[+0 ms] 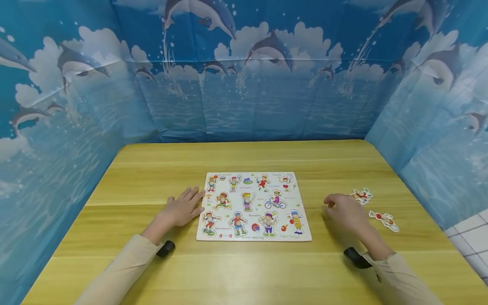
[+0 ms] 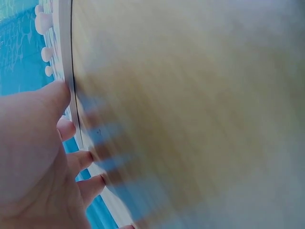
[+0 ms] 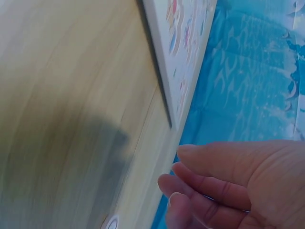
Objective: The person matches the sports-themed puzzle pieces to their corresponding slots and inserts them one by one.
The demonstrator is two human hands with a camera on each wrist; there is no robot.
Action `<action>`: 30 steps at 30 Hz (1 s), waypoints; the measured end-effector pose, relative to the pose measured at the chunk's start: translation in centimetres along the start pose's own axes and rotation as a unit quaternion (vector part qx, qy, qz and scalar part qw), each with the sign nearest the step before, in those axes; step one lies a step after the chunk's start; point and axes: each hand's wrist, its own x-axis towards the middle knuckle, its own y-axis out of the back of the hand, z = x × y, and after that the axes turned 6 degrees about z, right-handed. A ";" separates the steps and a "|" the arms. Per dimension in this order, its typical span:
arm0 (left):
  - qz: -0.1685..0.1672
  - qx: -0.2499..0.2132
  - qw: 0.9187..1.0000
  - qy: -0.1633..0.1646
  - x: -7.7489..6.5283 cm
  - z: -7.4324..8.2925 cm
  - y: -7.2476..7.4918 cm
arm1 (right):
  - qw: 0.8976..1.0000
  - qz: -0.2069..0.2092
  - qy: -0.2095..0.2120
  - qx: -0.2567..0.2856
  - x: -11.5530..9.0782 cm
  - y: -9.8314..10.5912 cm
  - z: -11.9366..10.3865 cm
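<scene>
A white wooden peg puzzle board (image 1: 232, 206) printed with sports figures lies mid-table, with several figure pieces in its cutouts. White knobs (image 2: 44, 23) rise from it in the left wrist view. My left hand (image 1: 183, 207) rests at the board's left edge with fingers spread and thumb against the side. To the right of the board, my right hand (image 1: 347, 210) is held over the table, fingers loosely bent and nothing between them. Just beyond it lie two loose figure pieces, one in red (image 1: 361, 196) and one with a racket (image 1: 384, 221).
The wood-grain table (image 1: 244, 271) extends around the board on all sides. A blue dolphin-print curtain (image 1: 244, 101) closes off the back and both sides. Black bands (image 1: 165, 249) sit at both wrists. White floor tiles (image 1: 472, 237) show at the far right.
</scene>
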 end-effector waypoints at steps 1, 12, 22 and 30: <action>-0.002 -0.002 1.000 0.000 0.0 0.1 -0.1 | 1.000 0.000 -0.002 -0.001 0.0 0.2 0.3; -0.006 -0.010 1.000 0.007 -0.2 0.5 -0.2 | 0.999 -0.025 -0.021 0.017 -0.4 1.3 2.5; -0.003 -0.010 1.000 0.006 -0.1 0.6 0.1 | 0.998 -0.034 -0.048 0.015 0.0 2.6 4.2; -0.010 0.000 1.000 0.007 -0.1 0.4 0.4 | 0.997 -0.026 -0.066 0.001 -0.1 2.5 5.3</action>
